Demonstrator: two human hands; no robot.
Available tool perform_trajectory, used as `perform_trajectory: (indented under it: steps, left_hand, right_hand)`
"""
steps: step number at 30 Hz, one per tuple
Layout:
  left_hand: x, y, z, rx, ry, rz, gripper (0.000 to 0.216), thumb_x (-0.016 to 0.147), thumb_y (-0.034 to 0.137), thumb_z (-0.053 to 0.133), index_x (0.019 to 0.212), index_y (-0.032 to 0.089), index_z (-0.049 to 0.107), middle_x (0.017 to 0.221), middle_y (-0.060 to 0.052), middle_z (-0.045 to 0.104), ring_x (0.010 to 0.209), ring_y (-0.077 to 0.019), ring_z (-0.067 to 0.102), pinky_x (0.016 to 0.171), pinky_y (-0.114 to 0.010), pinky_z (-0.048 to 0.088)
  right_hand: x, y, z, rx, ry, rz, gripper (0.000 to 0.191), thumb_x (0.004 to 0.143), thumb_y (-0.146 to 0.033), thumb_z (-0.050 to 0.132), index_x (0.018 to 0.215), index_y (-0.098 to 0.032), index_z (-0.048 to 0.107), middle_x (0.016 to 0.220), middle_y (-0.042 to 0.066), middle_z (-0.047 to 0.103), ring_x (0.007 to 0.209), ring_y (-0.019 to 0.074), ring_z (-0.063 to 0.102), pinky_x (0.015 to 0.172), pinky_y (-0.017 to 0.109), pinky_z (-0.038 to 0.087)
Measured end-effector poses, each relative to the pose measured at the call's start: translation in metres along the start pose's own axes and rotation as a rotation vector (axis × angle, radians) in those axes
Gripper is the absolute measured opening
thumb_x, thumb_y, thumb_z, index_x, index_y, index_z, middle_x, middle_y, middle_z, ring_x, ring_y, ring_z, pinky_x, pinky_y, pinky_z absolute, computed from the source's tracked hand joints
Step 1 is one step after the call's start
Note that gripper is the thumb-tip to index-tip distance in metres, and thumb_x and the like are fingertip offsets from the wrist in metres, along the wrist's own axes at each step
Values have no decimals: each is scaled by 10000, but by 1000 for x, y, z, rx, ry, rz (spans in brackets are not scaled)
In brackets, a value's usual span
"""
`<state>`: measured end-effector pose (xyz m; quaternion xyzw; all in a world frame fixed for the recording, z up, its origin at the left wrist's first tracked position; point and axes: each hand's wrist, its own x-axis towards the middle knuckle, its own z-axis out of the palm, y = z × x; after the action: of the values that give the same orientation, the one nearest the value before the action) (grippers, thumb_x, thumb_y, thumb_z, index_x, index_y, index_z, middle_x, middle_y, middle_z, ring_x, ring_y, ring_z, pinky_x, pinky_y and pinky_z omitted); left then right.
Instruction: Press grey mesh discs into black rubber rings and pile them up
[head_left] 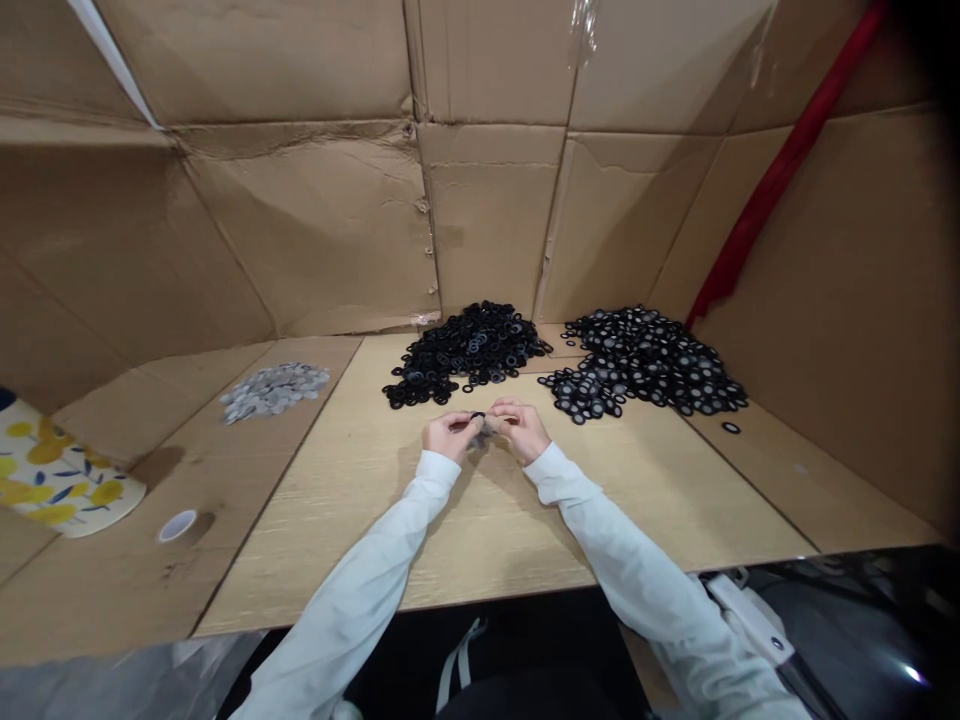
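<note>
Above the middle of the board, my left hand (448, 436) and my right hand (525, 430) meet with their fingertips close together. A small black ring (478, 414) shows between them, pinched by the left thumb and fingers. The right fingers are closed too, but what they grip is hidden. Just under the fingertips lie a few small grey discs (480, 440), partly covered. Beyond my hands is a heap of black rings (480, 345). To its right spreads a heap of black rings with pale centres (652, 360).
Flat grey discs (274, 390) are piled at the left. A white tape roll (178, 526) and a flower-patterned cylinder (71, 475) stand nearer on that side. Cardboard walls (322, 220) enclose the back and sides. One ring with a pale centre (730, 428) lies apart at right.
</note>
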<state>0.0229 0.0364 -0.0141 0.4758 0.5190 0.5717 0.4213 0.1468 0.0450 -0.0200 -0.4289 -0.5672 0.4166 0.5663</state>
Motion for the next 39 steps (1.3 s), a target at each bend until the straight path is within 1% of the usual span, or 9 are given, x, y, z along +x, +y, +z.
perform_trajectory:
  steps: [3,5,9,12,19,25,30,35,39]
  left_hand:
    - [0,0,0,-48,-22,-24,215,432,233,713,594,111,644,633,-69,644,597,-163,572,666,-305,448]
    - [-1,1,0,-118,-81,-66,246,419,240,727,611,105,649,650,-70,646,621,-169,578,697,-319,444]
    - [-4,5,1,-358,-227,-186,255,428,248,737,620,104,650,672,-65,652,663,-166,594,766,-336,437]
    - [-5,8,1,-499,-255,-255,202,440,199,736,588,100,641,675,-60,654,686,-151,599,819,-323,423]
    - [-4,6,1,-607,-264,-342,121,505,104,692,614,87,640,704,-60,659,749,-147,600,857,-308,414]
    - [-4,4,1,-613,-257,-362,97,534,81,665,628,90,641,701,-54,659,736,-135,602,850,-287,424]
    - [-3,2,0,-620,-177,-356,82,522,67,664,586,105,629,665,-38,656,697,-126,603,812,-276,451]
    - [-3,2,1,-595,-111,-324,86,508,51,671,553,96,613,633,-31,644,642,-111,597,813,-273,444]
    - [-4,4,3,-588,-116,-344,69,539,71,661,582,98,613,640,-33,639,657,-111,593,806,-257,440]
  right_hand:
    - [0,-1,0,-21,14,9,168,513,-298,634,572,-141,622,814,51,482,780,164,494,705,315,408]
    - [1,-2,-1,-35,35,18,163,510,-295,630,561,-140,619,800,51,482,786,170,489,714,318,403]
    - [4,-4,-5,-34,56,40,133,506,-283,629,532,-153,621,771,51,500,809,183,484,764,338,380]
    - [5,-6,-7,12,51,46,114,498,-280,640,524,-169,630,756,46,521,835,190,481,806,350,354]
    - [4,-4,-5,117,49,72,131,494,-298,651,545,-178,646,701,31,550,796,178,492,816,354,347]
    - [2,-5,-4,100,42,58,124,517,-288,638,550,-168,644,666,22,557,769,168,499,782,330,367]
    - [-1,-9,-2,80,4,46,139,546,-297,621,554,-158,629,656,22,553,720,158,509,731,325,393]
    - [-2,-10,1,-19,38,15,168,542,-321,634,553,-153,626,795,53,540,822,175,507,772,332,392]
    - [-3,-10,1,-45,21,29,182,516,-318,655,577,-152,615,891,67,502,846,180,503,699,311,421]
